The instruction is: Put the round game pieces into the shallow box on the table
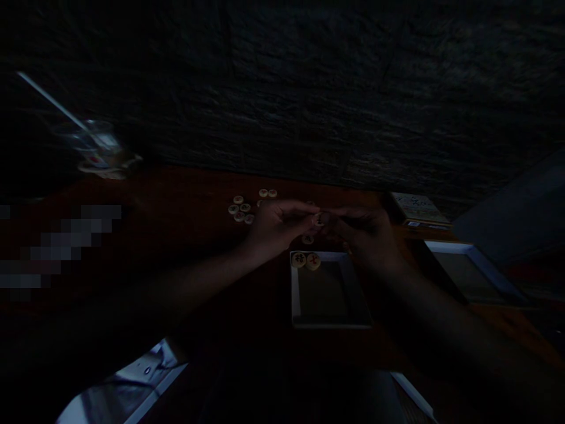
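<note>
Over the dark wooden table, my left hand [278,227] and my right hand [368,232] meet at the fingertips. Between them is a round xiangqi piece [318,219] with a dark character, pinched by both hands. Just below the hands an open white-rimmed box [295,300] rests on the table. Two xiangqi pieces lie in its far left corner, one marked in black [299,259] and one in red [313,261]. Another piece [308,239] lies on the table beyond the box. Left of my left hand are several loose pieces [239,207], some partly hidden behind it.
A stone-like wall [273,106] runs behind the table. A glass with a straw [103,147] stands at the far left. On the right lie a printed box [419,209] and another shallow open box [474,277]. The scene is very dark.
</note>
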A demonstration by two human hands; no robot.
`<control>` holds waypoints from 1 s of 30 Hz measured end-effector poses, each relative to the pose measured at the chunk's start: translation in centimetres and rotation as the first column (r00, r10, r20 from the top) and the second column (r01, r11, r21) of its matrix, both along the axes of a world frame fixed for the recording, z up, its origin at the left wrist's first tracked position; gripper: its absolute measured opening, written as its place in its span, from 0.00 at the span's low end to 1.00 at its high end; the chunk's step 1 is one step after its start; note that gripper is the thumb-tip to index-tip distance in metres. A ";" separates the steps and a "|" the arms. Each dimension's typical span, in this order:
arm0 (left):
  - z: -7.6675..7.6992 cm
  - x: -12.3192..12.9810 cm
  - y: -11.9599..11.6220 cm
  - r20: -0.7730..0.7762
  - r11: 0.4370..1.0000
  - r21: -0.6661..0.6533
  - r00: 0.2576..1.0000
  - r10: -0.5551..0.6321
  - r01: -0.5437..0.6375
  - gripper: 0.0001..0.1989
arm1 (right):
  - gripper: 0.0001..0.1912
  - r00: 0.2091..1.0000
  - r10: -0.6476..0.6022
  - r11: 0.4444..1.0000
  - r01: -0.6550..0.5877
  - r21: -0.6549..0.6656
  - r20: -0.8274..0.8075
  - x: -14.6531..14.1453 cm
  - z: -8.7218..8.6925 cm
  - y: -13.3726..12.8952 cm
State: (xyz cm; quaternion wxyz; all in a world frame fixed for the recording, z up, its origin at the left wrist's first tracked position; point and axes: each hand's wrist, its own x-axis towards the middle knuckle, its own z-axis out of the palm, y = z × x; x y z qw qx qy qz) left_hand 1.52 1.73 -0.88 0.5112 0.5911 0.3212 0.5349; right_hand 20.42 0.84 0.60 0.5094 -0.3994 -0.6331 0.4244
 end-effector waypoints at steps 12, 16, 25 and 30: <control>0.0 0.1 -0.3 -0.072 0.990 0.141 0.997 0.031 -0.021 0.10 | 0.13 0.984 -0.097 0.990 0.079 0.119 0.151 0.2 -0.3 -0.2; 0.0 0.2 -0.3 -0.100 0.987 0.154 0.993 0.060 -0.044 0.09 | 0.14 0.975 -0.153 0.981 0.130 0.145 0.158 0.1 -0.3 -0.4; 0.1 0.0 -0.1 -0.010 0.999 0.004 0.999 0.045 -0.045 0.09 | 0.13 0.988 -0.088 0.990 0.072 0.124 0.125 -0.1 -0.2 -0.4; 0.0 0.0 -0.1 -0.035 0.999 0.020 0.999 0.035 -0.034 0.12 | 0.17 0.997 -0.044 0.997 0.041 0.058 0.067 0.1 -0.3 -0.1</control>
